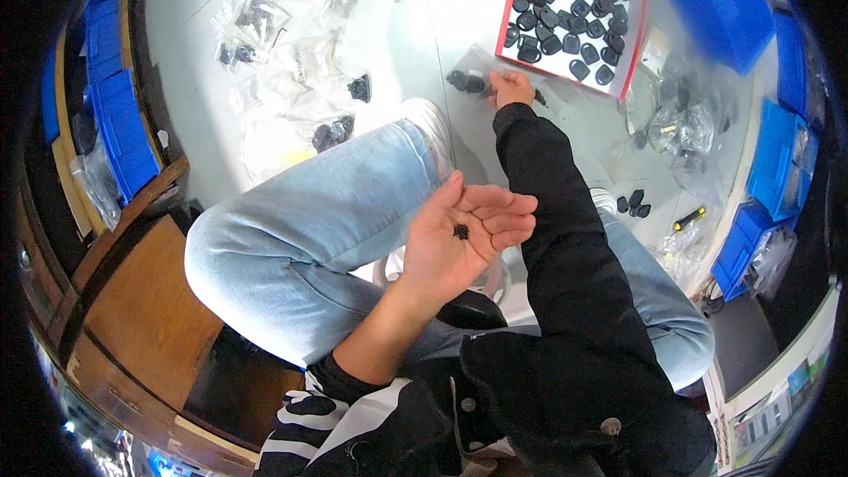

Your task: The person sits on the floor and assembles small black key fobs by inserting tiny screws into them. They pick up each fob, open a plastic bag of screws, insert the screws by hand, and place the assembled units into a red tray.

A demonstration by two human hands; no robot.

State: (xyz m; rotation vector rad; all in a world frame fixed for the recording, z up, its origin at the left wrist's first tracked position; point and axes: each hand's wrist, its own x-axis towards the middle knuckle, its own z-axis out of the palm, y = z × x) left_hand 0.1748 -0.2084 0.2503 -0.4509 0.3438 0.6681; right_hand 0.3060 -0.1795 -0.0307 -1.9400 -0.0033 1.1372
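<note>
My left hand (446,252) is turned palm up above my lap, its fingers loosely cupped. A tiny black part (461,231) rests in that palm; it is too small to make out its kind. Farther out, my right hand (514,88) is closed on a clear plastic bag (484,62) lying on the floor. Dark pieces (466,82) show in the bag just left of the fingers. Beyond that hand stands a shallow white tray with a red rim (580,81), holding many black key shells (579,7).
Clear bags of black parts (334,132) lie scattered on the floor to the left, more plastic bags (680,124) to the right. A few loose black pieces (635,203) and a yellow cutter (689,219) lie near my right knee. Blue bins (124,132) line both sides.
</note>
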